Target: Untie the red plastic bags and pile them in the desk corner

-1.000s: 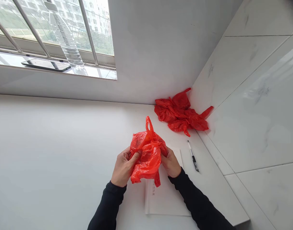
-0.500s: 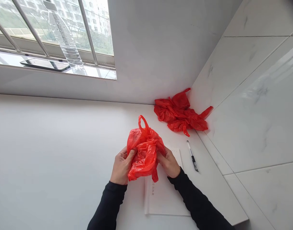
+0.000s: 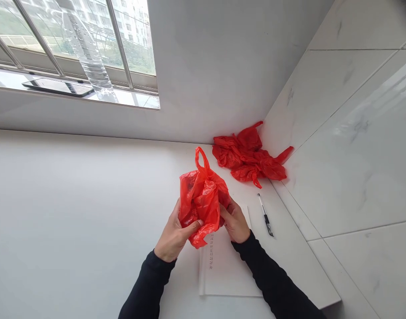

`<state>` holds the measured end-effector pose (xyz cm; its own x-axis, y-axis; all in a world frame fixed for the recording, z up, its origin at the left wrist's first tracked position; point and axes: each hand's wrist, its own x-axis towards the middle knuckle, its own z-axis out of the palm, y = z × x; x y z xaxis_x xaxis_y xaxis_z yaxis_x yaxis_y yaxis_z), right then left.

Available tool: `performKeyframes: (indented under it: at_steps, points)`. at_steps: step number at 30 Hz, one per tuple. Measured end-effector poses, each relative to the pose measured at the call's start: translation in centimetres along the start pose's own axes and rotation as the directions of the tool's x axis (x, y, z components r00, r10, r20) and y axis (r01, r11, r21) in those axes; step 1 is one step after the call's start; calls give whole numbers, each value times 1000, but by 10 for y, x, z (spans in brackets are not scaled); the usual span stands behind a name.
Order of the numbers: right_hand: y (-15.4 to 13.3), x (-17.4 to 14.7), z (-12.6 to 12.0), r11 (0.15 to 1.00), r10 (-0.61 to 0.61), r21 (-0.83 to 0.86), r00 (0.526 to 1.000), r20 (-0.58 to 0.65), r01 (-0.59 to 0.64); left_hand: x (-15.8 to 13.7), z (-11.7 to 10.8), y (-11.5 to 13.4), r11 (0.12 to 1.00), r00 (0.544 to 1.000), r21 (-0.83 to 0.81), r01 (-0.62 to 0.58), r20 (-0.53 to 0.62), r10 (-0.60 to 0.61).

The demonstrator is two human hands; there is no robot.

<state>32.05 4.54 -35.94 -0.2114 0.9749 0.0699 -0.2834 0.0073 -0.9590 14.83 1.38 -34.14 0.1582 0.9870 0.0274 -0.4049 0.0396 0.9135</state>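
Between my two hands is a crumpled red plastic bag, held up over the white table with one loop handle sticking up at its top. My left hand grips the bag's lower left side, thumb pressed across its front. On the right edge, my right hand pinches it, with some fingers hidden behind the plastic. Whether anything is inside the bag I cannot tell. Below it lies a notebook with a handwritten column of numbers, partly covered by my right arm.
Several more red plastic bags lie heaped in the table's far right corner, against the wall. A black-and-clear pen rests right of the notebook. On the windowsill stand a clear water bottle and a flat dark-edged tablet.
The bag has been turned and raised slightly, its handle now higher. My left thumb has moved right and down across its front. The view has shifted a little.
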Motion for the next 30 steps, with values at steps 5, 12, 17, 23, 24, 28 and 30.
performKeyframes:
  at_steps: [5,12,17,23,24,28,30]
  points:
    - [-4,-1,4,996,36,76,991,126,-46,4,-8,-1,999,997,51,-2,-77,5]
    - [-1,-1,2,997,27,74,993,113,-36,3,-5,3,1000,998,7,-11,-66,11]
    - [3,0,0,998,52,44,996,75,-55,2,2,5,1000,997,-10,-25,-77,24]
    - [-3,-3,3,996,-2,92,995,99,-7,2,-1,1,998,994,40,-57,-91,60]
    - [-3,-3,4,996,-10,93,994,111,-1,2,-1,1,995,991,61,-74,-109,80]
    - [-3,-3,6,996,-23,87,991,135,12,1,2,2,986,984,140,-93,-140,112]
    - [-3,-3,6,996,-31,89,992,122,20,0,3,2,985,986,149,-84,-129,104]
